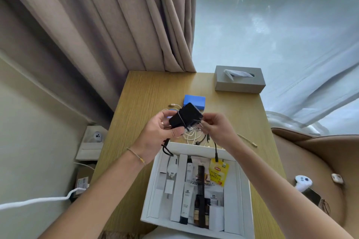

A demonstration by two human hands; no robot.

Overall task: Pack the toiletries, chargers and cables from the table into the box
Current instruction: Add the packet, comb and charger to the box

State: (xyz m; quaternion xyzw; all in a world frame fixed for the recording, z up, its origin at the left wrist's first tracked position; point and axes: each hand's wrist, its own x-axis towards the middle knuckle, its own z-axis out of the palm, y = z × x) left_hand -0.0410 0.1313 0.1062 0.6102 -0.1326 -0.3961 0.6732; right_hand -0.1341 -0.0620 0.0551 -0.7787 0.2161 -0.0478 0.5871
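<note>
My left hand grips a black charger above the table, with a thin tie wrapped round it. My right hand pinches the tie's ends at the charger's right side. Its black cable hangs down over the white box. The box holds white chargers, tubes, a black comb and a yellow tea sachet. White and black cables lie in a tangle on the table just behind the box. A blue box sits behind the charger.
A grey tissue box stands at the wooden table's far right corner. A thin stick lies at the table's right edge. A brown chair with a white controller is to the right. Curtains hang behind.
</note>
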